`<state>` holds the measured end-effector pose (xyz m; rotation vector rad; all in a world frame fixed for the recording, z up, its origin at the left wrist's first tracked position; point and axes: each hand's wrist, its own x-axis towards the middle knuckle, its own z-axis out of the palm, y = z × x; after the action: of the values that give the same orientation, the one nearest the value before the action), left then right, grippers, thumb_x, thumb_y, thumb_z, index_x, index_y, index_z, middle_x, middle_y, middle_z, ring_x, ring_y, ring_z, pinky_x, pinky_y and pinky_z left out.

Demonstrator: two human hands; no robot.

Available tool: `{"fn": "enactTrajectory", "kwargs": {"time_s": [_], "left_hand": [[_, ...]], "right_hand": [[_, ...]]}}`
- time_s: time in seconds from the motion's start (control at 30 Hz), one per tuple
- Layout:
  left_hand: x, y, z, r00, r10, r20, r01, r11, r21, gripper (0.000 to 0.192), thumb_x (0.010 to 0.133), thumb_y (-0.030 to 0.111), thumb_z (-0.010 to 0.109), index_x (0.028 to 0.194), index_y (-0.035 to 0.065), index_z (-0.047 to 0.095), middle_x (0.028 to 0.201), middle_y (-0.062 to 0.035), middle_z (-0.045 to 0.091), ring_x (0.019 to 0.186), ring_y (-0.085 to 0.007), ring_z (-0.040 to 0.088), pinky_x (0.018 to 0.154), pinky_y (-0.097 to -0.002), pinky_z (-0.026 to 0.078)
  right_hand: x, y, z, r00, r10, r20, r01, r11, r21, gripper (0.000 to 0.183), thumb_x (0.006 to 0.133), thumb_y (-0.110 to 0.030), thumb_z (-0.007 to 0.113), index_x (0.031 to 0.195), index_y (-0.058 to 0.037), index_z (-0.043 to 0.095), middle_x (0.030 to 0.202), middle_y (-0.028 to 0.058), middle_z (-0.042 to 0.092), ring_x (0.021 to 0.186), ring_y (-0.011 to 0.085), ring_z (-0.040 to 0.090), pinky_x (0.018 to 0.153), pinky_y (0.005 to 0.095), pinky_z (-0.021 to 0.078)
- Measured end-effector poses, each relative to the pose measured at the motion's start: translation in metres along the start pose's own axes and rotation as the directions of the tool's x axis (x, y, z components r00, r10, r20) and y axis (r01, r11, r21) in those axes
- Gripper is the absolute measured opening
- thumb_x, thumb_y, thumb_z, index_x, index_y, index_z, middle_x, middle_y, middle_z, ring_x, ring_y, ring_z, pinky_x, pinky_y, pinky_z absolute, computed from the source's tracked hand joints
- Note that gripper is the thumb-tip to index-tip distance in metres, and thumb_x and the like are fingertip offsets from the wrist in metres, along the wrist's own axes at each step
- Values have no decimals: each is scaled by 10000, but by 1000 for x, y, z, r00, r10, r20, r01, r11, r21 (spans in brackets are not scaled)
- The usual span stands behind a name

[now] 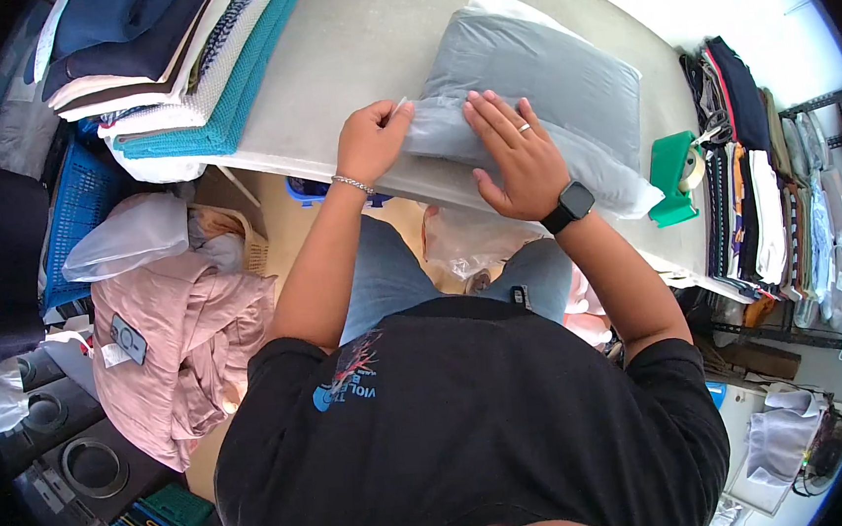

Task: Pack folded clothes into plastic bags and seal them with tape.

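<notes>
A grey package in thin translucent plastic [539,68] lies on the pale table [344,39], its near side reaching the table's front edge. My left hand [374,140] pinches the near left corner of the plastic between thumb and forefinger. Resting flat on the near part of the plastic is my right hand [520,151], its fingers pointing away from me and its thumb apart. What is inside the package is hidden by the wrap.
Folded textiles [176,74] are stacked at the table's left. A green tape dispenser [674,180] with scissors [714,128] stands right of the package, beside folded clothes [746,200]. A blue plastic basket [79,208] and pink cloth [167,335], with a phone [129,339] on it, are at left.
</notes>
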<state>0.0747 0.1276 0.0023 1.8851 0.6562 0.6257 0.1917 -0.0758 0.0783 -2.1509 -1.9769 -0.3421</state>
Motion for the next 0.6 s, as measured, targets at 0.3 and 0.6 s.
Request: {"fn": "enactTrajectory", "kwargs": {"time_s": [0.3, 0.6], "left_hand": [[3, -14, 9, 998, -65, 10, 66, 971, -230, 380, 953, 299, 610, 680, 36, 588, 590, 72, 432, 572, -36, 366, 513, -251, 313], [1, -10, 12, 995, -36, -96, 0, 936, -352, 388, 980, 265, 579, 671, 30, 569, 591, 68, 438, 571, -33, 372, 494, -253, 310]], "right_hand": [[21, -7, 11, 997, -43, -70, 47, 997, 58, 718, 775, -309, 607, 1389, 24, 437, 1440, 173, 454, 1371, 309, 398, 1149, 526, 242], [36, -10, 18, 996, -36, -86, 44, 995, 92, 829, 795, -366, 593, 1455, 50, 311, 1433, 216, 461, 1341, 329, 442, 1149, 487, 272]]}}
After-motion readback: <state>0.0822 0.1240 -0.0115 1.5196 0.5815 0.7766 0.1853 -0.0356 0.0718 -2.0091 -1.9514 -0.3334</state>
